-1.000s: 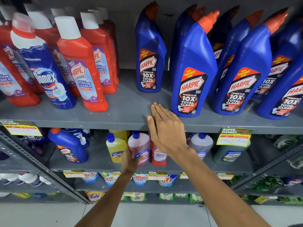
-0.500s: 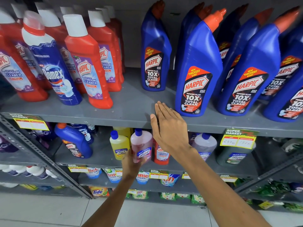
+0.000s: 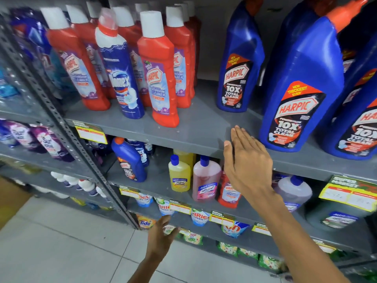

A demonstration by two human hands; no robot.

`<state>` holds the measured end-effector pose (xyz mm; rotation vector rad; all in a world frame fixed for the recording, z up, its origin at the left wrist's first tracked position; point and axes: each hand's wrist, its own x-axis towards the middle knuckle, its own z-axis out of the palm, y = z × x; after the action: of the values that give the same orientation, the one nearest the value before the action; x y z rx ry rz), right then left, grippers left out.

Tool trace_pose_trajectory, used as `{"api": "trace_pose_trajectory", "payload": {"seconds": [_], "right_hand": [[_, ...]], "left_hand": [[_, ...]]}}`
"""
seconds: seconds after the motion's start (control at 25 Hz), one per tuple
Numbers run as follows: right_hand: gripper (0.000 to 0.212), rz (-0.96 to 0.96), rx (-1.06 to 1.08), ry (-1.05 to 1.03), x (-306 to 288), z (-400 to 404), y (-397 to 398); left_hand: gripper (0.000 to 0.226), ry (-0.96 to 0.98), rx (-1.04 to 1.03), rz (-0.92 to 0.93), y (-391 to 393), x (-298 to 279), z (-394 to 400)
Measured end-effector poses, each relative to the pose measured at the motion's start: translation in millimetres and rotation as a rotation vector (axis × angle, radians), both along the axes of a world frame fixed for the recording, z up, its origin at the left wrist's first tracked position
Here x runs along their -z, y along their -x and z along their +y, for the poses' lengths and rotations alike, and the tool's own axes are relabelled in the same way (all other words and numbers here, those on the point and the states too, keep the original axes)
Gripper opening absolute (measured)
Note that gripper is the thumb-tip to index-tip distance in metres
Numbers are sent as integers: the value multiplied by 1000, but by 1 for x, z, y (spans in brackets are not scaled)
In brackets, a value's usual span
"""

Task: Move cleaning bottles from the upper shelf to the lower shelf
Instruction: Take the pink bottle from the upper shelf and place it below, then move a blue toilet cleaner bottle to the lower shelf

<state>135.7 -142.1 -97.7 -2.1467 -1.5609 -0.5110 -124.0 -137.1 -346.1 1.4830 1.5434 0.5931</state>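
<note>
Blue Harpic bottles with orange caps stand on the grey upper shelf [image 3: 195,131]; the nearest [image 3: 302,92] is right beside my right hand [image 3: 246,160], another [image 3: 238,64] further back. Red Harpic bottles [image 3: 161,74] and a blue Domex bottle [image 3: 120,74] stand at the left. My right hand lies flat on the upper shelf's front edge, fingers apart, holding nothing. On the lower shelf [image 3: 155,186] stand a pink bottle [image 3: 206,180], a yellow bottle [image 3: 179,174] and a blue Harpic bottle [image 3: 130,160]. My left hand [image 3: 161,235] hangs open below the lower shelf, empty.
A slanted perforated metal upright [image 3: 67,127] divides this rack from the one at the left. Price tags [image 3: 348,193] hang on the shelf edges. Detergent pouches [image 3: 200,217] fill the rows below. Pale floor tiles [image 3: 61,246] lie at the bottom left.
My left hand has let go of the pink bottle on the lower shelf and dropped down and away from it. The view has shifted right and closer; my right hand stays on the shelf edge.
</note>
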Motion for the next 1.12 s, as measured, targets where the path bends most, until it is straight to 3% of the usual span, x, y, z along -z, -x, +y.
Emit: {"api": "trace_pose_trajectory", "payload": {"seconds": [0.36, 0.56, 0.72, 0.88, 1.0, 1.12], "right_hand": [[56, 188, -61, -55, -21, 23, 63], [49, 274, -133, -283, -20, 45, 146], [40, 223, -391, -328, 10, 78, 214], [40, 321, -382, -123, 81, 117, 252], [57, 438, -230, 201, 166, 133, 257], [70, 535, -155, 409, 240, 153, 255]], "left_hand": [[21, -34, -43, 35, 104, -33, 91], [42, -50, -73, -67, 148, -62, 188], [57, -26, -28, -147, 159, -69, 244], [38, -23, 145, -131, 164, -65, 284], [60, -10, 211, -96, 159, -58, 297], [66, 28, 256, -95, 158, -40, 315]]}}
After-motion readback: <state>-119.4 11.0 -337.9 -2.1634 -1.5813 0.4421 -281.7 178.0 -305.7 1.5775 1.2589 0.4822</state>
